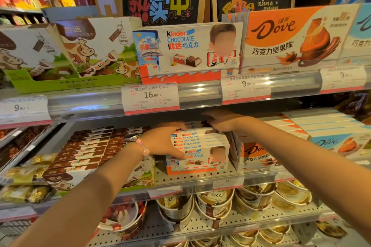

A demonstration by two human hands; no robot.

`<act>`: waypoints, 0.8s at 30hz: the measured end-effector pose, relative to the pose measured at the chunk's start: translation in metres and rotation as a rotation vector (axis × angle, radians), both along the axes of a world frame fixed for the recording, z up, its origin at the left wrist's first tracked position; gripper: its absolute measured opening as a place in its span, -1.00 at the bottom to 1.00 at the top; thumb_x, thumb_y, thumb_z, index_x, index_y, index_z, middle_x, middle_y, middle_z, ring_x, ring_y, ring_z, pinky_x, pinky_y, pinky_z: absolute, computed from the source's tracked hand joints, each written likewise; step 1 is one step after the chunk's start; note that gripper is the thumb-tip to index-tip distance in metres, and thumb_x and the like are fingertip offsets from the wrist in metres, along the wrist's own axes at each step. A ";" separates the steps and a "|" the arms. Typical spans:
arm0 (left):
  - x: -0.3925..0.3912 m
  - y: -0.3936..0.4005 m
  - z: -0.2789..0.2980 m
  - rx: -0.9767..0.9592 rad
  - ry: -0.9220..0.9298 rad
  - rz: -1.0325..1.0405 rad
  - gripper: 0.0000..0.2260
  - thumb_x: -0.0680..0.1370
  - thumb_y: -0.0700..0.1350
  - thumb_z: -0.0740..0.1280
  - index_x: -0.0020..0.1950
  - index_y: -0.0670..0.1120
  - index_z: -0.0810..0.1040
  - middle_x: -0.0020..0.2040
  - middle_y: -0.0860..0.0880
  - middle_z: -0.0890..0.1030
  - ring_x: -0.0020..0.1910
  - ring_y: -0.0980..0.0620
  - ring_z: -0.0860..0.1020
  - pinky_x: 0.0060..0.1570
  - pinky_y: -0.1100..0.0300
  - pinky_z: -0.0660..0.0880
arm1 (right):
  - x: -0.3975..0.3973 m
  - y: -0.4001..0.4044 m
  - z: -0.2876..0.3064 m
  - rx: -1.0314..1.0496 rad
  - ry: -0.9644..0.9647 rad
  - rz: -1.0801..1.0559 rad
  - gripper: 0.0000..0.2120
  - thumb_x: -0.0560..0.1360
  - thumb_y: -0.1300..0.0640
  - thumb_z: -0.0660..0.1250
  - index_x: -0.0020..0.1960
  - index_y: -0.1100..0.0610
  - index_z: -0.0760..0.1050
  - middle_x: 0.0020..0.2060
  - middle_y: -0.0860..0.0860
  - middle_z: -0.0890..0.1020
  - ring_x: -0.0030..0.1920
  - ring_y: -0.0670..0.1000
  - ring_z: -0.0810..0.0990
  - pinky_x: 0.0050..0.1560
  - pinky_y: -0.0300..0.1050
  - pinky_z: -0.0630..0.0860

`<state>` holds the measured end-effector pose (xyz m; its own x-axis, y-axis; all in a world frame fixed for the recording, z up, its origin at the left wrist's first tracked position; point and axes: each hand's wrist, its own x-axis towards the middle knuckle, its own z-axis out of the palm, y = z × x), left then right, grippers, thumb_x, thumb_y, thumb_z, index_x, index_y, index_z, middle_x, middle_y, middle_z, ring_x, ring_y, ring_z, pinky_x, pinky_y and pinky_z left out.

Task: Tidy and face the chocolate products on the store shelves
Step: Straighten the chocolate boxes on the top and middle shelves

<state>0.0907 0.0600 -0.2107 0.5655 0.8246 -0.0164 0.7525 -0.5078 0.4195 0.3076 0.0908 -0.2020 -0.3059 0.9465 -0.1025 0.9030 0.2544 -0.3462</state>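
Both forearms reaching in: left hand [163, 142] clasping stack of Kinder boxes [197, 149] on middle shelf [200, 179], thumb on front; right hand [220, 120] flat on top, fingers straight. Stack nearly squared; Dove boxes [255, 152] alongside tilted, not yet faced.

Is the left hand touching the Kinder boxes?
Touching. The head view shows the left hand wrapped against the left side of the stacked Kinder boxes, fingers on their front.
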 end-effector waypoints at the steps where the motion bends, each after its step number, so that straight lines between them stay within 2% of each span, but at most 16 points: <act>1: 0.000 -0.001 0.001 0.002 -0.009 0.004 -0.47 0.34 0.05 0.51 0.25 0.06 0.41 0.10 0.16 0.51 0.07 0.16 0.52 -0.01 0.28 0.52 | 0.000 0.003 -0.004 -0.030 -0.016 -0.011 -0.61 0.64 0.14 0.09 0.46 0.09 0.26 0.38 0.09 0.40 0.31 0.10 0.42 0.24 -0.12 0.36; 4: 0.000 -0.002 0.002 0.037 0.001 0.010 -0.45 0.35 0.07 0.50 0.28 0.06 0.40 0.07 0.17 0.47 0.06 0.17 0.49 -0.01 0.31 0.49 | -0.001 0.007 -0.005 -0.068 -0.012 -0.046 -0.65 0.64 0.09 0.08 0.41 0.11 0.34 0.30 0.10 0.47 0.20 0.07 0.49 0.15 -0.16 0.41; 6: 0.001 -0.003 0.002 0.047 0.016 0.006 -0.45 0.34 0.10 0.50 0.27 0.08 0.39 0.10 0.16 0.49 0.08 0.16 0.50 0.01 0.27 0.51 | -0.001 0.006 -0.003 -0.073 -0.017 -0.033 -0.66 0.64 0.09 0.08 0.39 0.12 0.36 0.29 0.09 0.48 0.20 0.07 0.48 0.10 -0.21 0.37; 9: 0.000 -0.001 0.001 0.024 0.051 0.023 -0.46 0.36 0.13 0.47 0.27 0.11 0.38 0.10 0.21 0.47 0.09 0.18 0.49 0.01 0.26 0.51 | 0.003 0.005 -0.003 -0.087 0.011 -0.012 -0.68 0.64 0.11 0.10 0.35 0.14 0.39 0.28 0.08 0.48 0.23 0.08 0.46 0.13 -0.22 0.33; 12: 0.001 0.002 0.000 0.074 0.127 0.027 -0.45 0.35 0.17 0.46 0.26 0.10 0.35 0.18 0.14 0.43 0.17 0.12 0.44 0.06 0.19 0.49 | 0.010 0.003 -0.001 -0.126 0.172 -0.016 -0.70 0.63 0.02 0.11 0.29 0.08 0.42 0.24 0.04 0.50 0.21 0.05 0.47 0.21 -0.15 0.37; 14: 0.001 0.006 -0.002 0.081 0.151 0.039 -0.28 0.32 0.17 0.48 0.37 0.07 0.23 0.27 0.09 0.39 0.20 0.10 0.41 0.12 0.15 0.46 | 0.015 0.000 0.002 -0.145 0.155 0.027 -0.61 0.59 -0.12 0.15 0.33 0.05 0.39 0.23 0.00 0.49 0.23 0.02 0.46 0.26 -0.09 0.38; 16: 0.001 0.009 -0.004 0.025 0.148 0.075 -0.10 0.30 0.18 0.49 0.48 0.05 0.06 0.36 0.06 0.37 0.25 0.07 0.41 0.17 0.15 0.44 | 0.018 -0.004 0.002 -0.203 0.065 0.101 -0.47 0.50 -0.20 0.27 0.37 0.03 0.31 0.24 -0.03 0.48 0.23 -0.01 0.46 0.26 -0.05 0.42; 19: 0.001 0.013 -0.008 0.009 0.207 0.066 -0.06 0.31 0.21 0.47 0.52 0.02 0.03 0.43 0.05 0.33 0.33 0.05 0.37 0.23 0.16 0.40 | 0.022 -0.010 -0.008 -0.365 0.075 0.178 -0.17 0.28 -0.08 0.56 0.40 -0.05 0.18 0.27 -0.11 0.49 0.27 -0.05 0.46 0.29 -0.04 0.45; 22: 0.003 0.015 -0.009 -0.021 0.204 0.031 -0.14 0.31 0.15 0.50 0.47 0.00 0.14 0.38 0.04 0.39 0.30 0.06 0.41 0.20 0.19 0.42 | 0.025 -0.012 -0.017 -0.170 -0.028 0.268 -0.15 0.26 -0.04 0.57 0.41 0.00 0.19 0.29 -0.09 0.47 0.27 -0.05 0.45 0.29 -0.10 0.41; 24: 0.003 0.014 -0.007 -0.007 0.212 0.019 -0.12 0.32 0.13 0.50 0.49 0.00 0.10 0.43 0.04 0.32 0.34 0.05 0.36 0.21 0.20 0.38 | 0.024 -0.015 -0.016 -0.041 -0.077 0.276 -0.14 0.28 -0.02 0.56 0.43 0.07 0.19 0.31 -0.04 0.44 0.27 -0.02 0.44 0.25 -0.15 0.41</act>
<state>0.0940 0.0737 -0.2181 0.5330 0.8346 -0.1394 0.8338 -0.4901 0.2542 0.3318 0.0763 -0.2183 -0.5410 0.8233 -0.1718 0.8257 0.4812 -0.2945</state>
